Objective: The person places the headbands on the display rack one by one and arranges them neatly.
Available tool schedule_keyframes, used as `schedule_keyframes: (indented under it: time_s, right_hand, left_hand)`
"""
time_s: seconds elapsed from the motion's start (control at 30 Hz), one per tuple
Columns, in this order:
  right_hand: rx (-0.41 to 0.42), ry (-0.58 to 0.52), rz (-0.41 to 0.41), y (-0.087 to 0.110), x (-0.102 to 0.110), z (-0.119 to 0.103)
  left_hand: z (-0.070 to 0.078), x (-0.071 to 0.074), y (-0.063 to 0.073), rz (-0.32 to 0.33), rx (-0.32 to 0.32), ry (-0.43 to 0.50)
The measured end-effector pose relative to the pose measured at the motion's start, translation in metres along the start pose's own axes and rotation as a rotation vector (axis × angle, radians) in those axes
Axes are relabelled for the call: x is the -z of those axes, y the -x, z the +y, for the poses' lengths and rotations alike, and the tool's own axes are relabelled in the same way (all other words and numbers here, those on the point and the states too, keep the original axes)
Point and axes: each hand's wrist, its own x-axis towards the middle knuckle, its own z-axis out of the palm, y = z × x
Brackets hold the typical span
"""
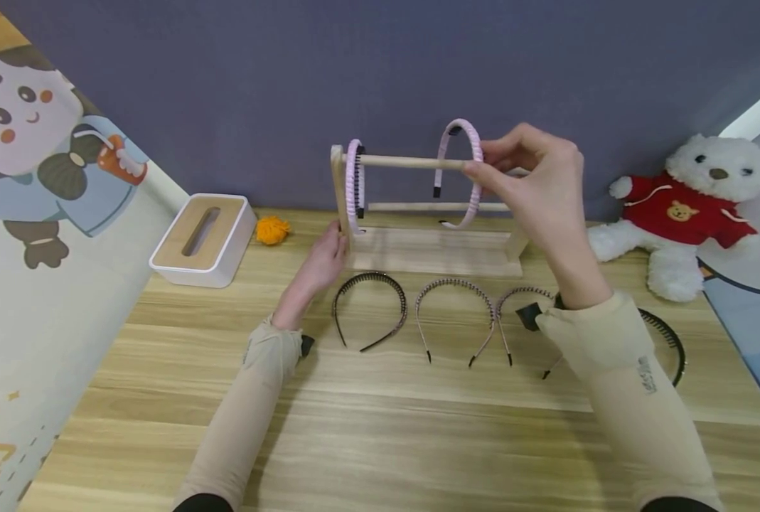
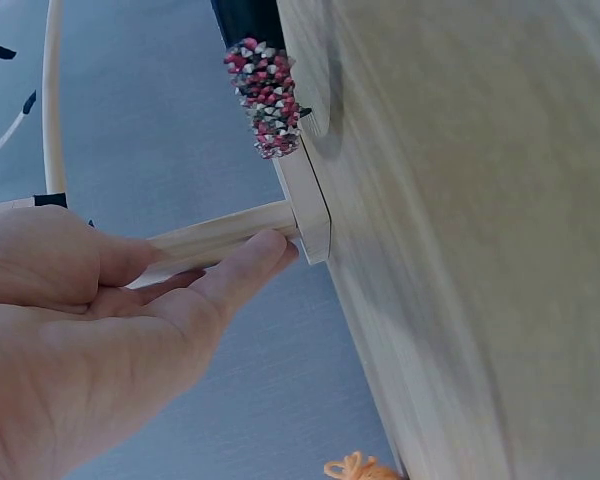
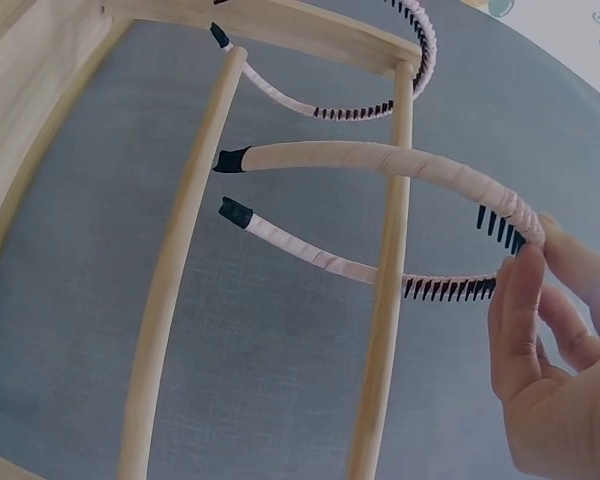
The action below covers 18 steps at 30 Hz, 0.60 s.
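My right hand [image 1: 539,178] pinches a pink ribbon-wrapped headband [image 1: 475,146] by its curved top. In the right wrist view this headband [image 3: 330,157] straddles the rack's upper rod [image 3: 388,250], its two black-tipped ends pointing toward the other rod. The wooden rack [image 1: 431,252] stands at the back of the table. With thumb and fingers, my left hand [image 1: 322,259] grips the rack's left upright [image 2: 225,228] low down, near the base. Close to that upright, a second pink headband [image 1: 351,185] with black inner teeth hangs on the upper rod.
In front of the rack lie a dark headband [image 1: 372,276], a toothed pinkish one [image 1: 454,282] and another [image 1: 523,290], partly behind my right wrist. A black headband [image 1: 672,338] lies farther right. A tissue box [image 1: 207,277] and orange yarn ball [image 1: 272,230] stand left, a teddy bear [image 1: 680,213] right.
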Motion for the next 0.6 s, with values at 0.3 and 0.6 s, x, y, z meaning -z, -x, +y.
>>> schedule_keyframes:
  time_s: [0.3, 0.6]
  right_hand:
    - [0.024, 0.0, -0.017, -0.005, -0.011, 0.0]
    - [0.006, -0.002, -0.046, -0.009, -0.024, 0.003]
  left_hand:
    - [-0.025, -0.007, -0.012, 0.0, 0.02, 0.029]
    - [-0.021, -0.006, -0.01, 0.006, 0.001, -0.003]
